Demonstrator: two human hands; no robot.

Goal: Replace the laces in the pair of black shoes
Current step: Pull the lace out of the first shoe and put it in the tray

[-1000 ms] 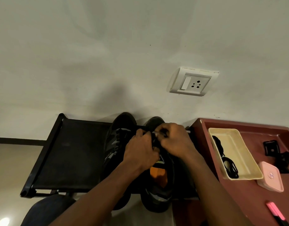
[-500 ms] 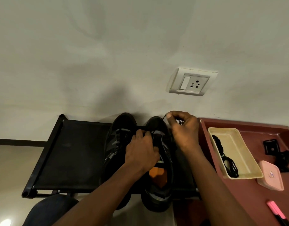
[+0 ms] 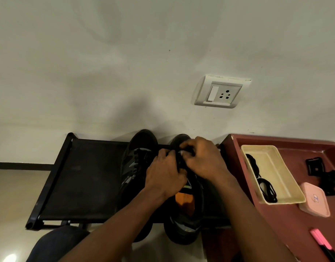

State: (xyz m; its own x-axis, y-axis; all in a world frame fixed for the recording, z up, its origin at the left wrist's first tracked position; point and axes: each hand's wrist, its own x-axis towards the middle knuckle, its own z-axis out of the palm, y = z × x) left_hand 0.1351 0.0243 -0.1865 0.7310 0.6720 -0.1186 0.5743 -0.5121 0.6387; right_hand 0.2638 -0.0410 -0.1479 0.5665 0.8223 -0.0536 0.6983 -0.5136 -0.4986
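Brings right hand (image 3: 204, 163) back down onto shoe (image 3: 189, 224), pinching lace (image 3: 182, 152); grips its upper with curled left hand (image 3: 164, 176); looks mid-threading, other shoe (image 3: 138, 163) seemingly laced.

The left shoe (image 3: 136, 167), black and laced, and the right shoe (image 3: 189, 220), black with an orange insole, stand side by side at the black rack's (image 3: 83, 176) right end.

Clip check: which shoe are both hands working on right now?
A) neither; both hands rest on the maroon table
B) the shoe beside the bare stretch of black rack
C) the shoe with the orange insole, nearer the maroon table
C: the left hand grips the upper of the shoe with the orange insole, and the right hand pinches a lace over its front.
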